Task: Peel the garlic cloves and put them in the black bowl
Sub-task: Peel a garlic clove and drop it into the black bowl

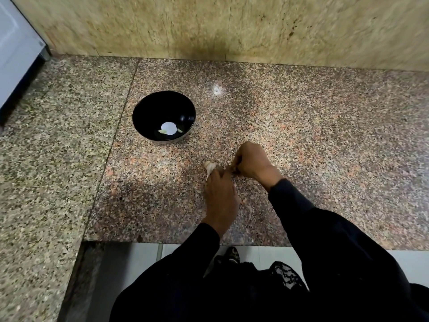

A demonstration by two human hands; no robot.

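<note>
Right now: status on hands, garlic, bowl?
Left hand grips the garlic; right hand pinches at it beside the left. Black bowl holds a few pale pieces. Nothing lies between hands and bowl.

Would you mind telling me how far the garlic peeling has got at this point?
Done: the black bowl already holds a couple of pale pieces that look like peeled cloves, beside a bright reflection. In hand: the left hand holds a garlic piece still in its skin, while the right hand is curled at it, seemingly pulling skin or a clove. Left: peeling this garlic and moving its cloves to the bowl.
</note>
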